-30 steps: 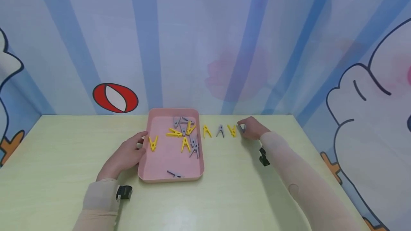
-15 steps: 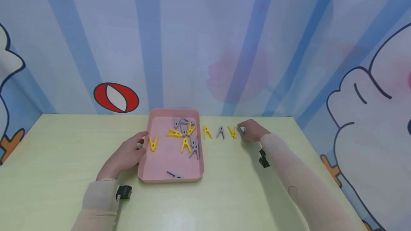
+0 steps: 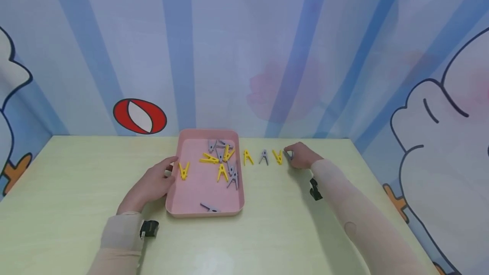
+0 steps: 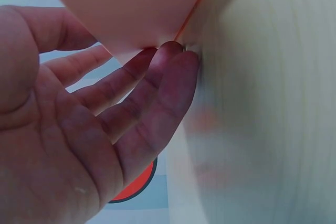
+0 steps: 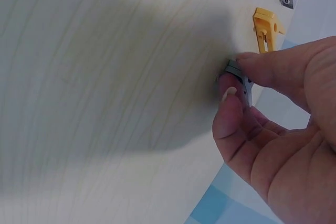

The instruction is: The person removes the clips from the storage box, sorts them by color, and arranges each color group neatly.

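Note:
My right hand (image 3: 303,156) pinches a grey clothespin (image 5: 247,85) between thumb and fingers, low at the table's surface and at the right end of a row. To its left lie a yellow clothespin (image 3: 278,157), a grey one (image 3: 264,157) and another yellow one (image 3: 248,157). Part of the pinched pin is hidden by fingers. My left hand (image 3: 154,181) rests against the left outer side of a pink tray (image 3: 206,214), its fingers loosely bent and touching the wall in the left wrist view. Several yellow and grey clothespins (image 3: 222,172) lie in the tray, mostly to its right.
The pale wooden table (image 3: 275,232) ends at the back against a blue striped cloth (image 3: 229,54) with cartoon prints. One grey clothespin (image 3: 210,208) lies alone at the tray's near end. Dark wrist cameras sit on both sleeves.
The view has shifted slightly. My right hand stays over the same spot with the grey clothespin, and my left hand stays at the tray. No clothespin has visibly changed place.

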Demonstrator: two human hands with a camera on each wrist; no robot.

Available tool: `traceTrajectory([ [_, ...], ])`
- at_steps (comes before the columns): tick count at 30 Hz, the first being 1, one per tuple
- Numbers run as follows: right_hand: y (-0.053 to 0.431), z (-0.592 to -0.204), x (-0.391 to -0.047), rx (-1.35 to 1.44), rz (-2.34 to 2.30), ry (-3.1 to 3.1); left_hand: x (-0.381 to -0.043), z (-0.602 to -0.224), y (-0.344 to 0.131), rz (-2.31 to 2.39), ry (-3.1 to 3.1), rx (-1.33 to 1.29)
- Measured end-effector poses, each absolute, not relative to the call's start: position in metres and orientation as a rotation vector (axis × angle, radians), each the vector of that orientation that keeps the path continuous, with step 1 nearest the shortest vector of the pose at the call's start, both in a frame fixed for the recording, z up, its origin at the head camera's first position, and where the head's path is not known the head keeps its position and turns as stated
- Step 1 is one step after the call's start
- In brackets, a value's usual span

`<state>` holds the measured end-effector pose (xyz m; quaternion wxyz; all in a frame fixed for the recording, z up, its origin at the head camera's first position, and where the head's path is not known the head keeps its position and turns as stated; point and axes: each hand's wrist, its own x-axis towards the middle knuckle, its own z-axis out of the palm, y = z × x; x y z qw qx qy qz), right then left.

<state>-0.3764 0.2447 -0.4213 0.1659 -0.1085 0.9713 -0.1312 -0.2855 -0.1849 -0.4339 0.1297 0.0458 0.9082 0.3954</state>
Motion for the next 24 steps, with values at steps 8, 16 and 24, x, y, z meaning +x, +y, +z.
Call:
traceTrajectory([
  [8, 0.247, -0.421, -0.374, -0.291, -0.377, 2.756, -0.283, -0.435, -0.184, 1.146, 2.636, 0.110],
  [16, 0.248, -0.416, -0.372, -0.273, -0.424, 2.741, -0.284, -0.432, -0.184, 1.136, 2.647, 0.123],
  [24, 0.246, -0.410, -0.369, -0.288, -0.398, 2.795, -0.286, -0.432, -0.183, 1.129, 2.648, 0.120],
])
